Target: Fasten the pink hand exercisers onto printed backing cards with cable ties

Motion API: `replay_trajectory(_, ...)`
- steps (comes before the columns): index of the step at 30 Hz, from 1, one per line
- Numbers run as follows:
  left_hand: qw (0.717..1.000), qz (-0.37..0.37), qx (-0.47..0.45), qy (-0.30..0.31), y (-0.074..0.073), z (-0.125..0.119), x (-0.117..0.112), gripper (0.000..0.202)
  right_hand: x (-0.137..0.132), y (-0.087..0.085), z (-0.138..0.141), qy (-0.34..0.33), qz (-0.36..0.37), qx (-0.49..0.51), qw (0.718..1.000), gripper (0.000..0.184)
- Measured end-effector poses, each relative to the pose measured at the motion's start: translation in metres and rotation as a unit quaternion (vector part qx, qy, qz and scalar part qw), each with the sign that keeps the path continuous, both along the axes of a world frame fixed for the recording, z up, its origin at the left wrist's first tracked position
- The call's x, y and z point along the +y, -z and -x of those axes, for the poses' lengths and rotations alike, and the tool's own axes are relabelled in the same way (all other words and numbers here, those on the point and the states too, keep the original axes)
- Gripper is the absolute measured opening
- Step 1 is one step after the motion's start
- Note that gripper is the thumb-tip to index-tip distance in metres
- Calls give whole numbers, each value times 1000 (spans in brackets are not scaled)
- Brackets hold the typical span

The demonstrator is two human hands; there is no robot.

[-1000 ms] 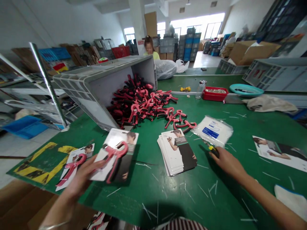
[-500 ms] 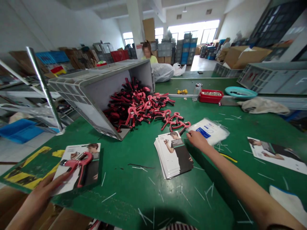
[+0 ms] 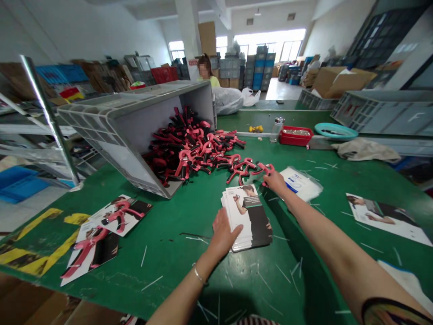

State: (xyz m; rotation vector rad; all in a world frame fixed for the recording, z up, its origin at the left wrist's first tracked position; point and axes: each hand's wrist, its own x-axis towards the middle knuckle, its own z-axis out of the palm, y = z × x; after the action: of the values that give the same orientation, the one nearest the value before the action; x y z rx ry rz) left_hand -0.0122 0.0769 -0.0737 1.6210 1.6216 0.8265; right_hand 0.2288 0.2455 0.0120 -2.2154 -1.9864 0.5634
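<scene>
- Lettering's too small to call: neither the stack of printed cards [image 3: 246, 216] nor the blue label on the white plastic bag [image 3: 298, 184] can be read.
- Right hand [image 3: 276, 183] out past the stack's far corner, fingers on a red-and-black hand exerciser [image 3: 262, 170] lying roughly left to right; can't tell whether that grip is clamped.
- Left hand [image 3: 221, 234] comes down on the stack's near left edge, fingers spread, grip open, nothing clamped.
- The stack sits mid-surface [image 3: 189, 271], long axis running far to near.
- Grey crate [image 3: 111, 135] tipped on its side at far left, mouth facing right, a heap of exercisers [image 3: 192, 149] spilling out.
- Two exercisers on cards [image 3: 104, 237] lie at near left.
- Far right, a red tray [image 3: 296, 136] holds small metal parts, just beside a glass jar [image 3: 276, 129].
</scene>
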Motion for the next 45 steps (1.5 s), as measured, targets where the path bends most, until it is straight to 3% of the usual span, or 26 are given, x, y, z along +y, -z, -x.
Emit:
replay_trajectory(3, 998, -15, -16, 54, -1, 24, -2, 63, -12, -4, -33, 33, -35, -57, 997, 37)
replay_trajectory(5, 997, -30, -27, 59, -3, 39, -8, 51, -22, -6, -58, 50, -45, -89, 994, 40)
replay_trajectory(10, 991, -30, -93, -92, -3, 42, -25, 38, -50, -10, -91, 61, -67, -134, 987, 38)
replay_trajectory(13, 982, 1, -145, -117, -6, 32, -28, 40, -72, -4, -71, -30, -88, -92, 991, 31)
replay_trajectory(16, 986, -7, -122, -113, -9, 19, -35, 41, -100, 20, -31, -123, -45, -26, 991, 20)
replay_trajectory(19, 987, -21, -83, -133, -8, 4, -50, 40, -119, 48, 1, -101, -41, -24, 994, 21)
replay_trajectory(22, 984, 3, -106, -142, -5, -4, -65, 43, -118, 60, 3, -60, -40, -28, 997, 18)
replay_trajectory(27, 985, 20, -116, -123, -9, 14, -61, 46, -104, 38, -41, -24, -25, 2, 999, 10)
replay_trajectory(30, 986, 5, -110, -127, -18, 35, -49, 42, -113, 19, -64, -14, -12, 45, 999, 14)
replay_trajectory(32, 978, 30, -159, -131, -26, 43, -43, 44, -126, 9, -69, -15, 5, 117, 993, 18)
replay_trajectory(34, 963, 73, -230, -121, -35, 46, -41, 46, -140, 2, -65, -23, 27, 274, 961, 21)
replay_trajectory(37, 937, 124, -313, -88, -48, 43, -42, 48, -154, -7, -48, -33, 70, 508, 858, 29)
replay_trajectory(40, 927, 137, -341, -76, -51, 40, -45, 50, -159, -10, -27, -30, 112, 584, 804, 31)
replay_trajectory(45, 923, 140, -353, -68, -42, 44, -51, 48, -161, -3, -6, -37, 158, 629, 760, 29)
